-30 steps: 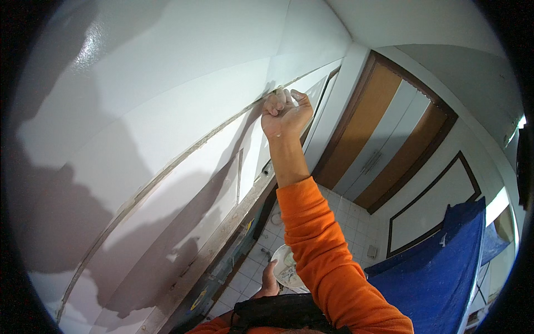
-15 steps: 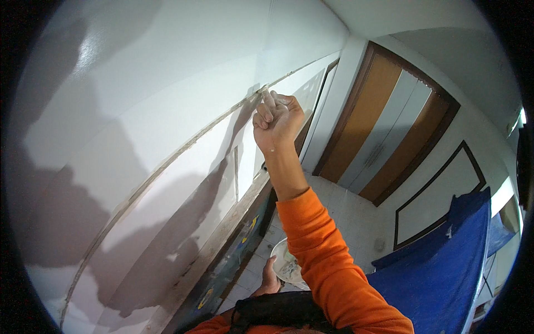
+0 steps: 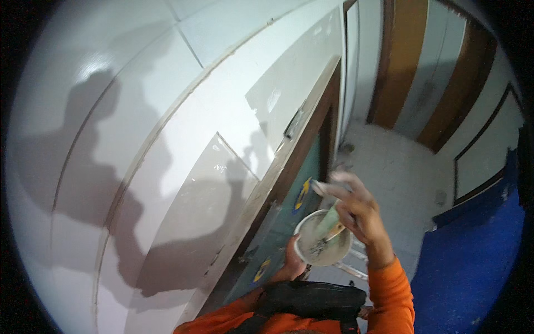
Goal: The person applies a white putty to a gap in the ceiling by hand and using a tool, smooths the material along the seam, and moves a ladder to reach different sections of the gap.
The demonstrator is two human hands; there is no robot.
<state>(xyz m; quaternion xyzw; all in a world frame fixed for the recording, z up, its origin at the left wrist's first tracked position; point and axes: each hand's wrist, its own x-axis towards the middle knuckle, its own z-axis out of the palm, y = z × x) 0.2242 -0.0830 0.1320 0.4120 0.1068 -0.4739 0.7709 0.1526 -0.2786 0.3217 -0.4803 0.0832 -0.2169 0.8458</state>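
My left hand [image 3: 292,261] grips the side of a round white tub [image 3: 301,245], low in front of me. Greyish paste coats its inside, and a tool with a pale green part and a wooden-looking part [image 3: 329,224] leans in it. Above the tub's far right rim is my right hand [image 3: 359,209], blurred by motion, its whitish fingers apart and pointing left. I see nothing held in it, though part of the leaning tool is hidden behind the hand. To the left, a rough line of filler [image 3: 183,97] curves along the white wall [image 3: 222,106].
Beside the tub runs a brown door frame [image 3: 311,150] with a greenish pane. A metal strike plate [image 3: 293,123] sits in its edge. Tiled floor [image 3: 395,172] spreads beyond, with a blue sheet [image 3: 473,250] at right and a brown-and-grey door [image 3: 428,67] farther off.
My right hand has left the wall seam and come down to the tub. The view has shifted, so more of the tub and the door frame shows.
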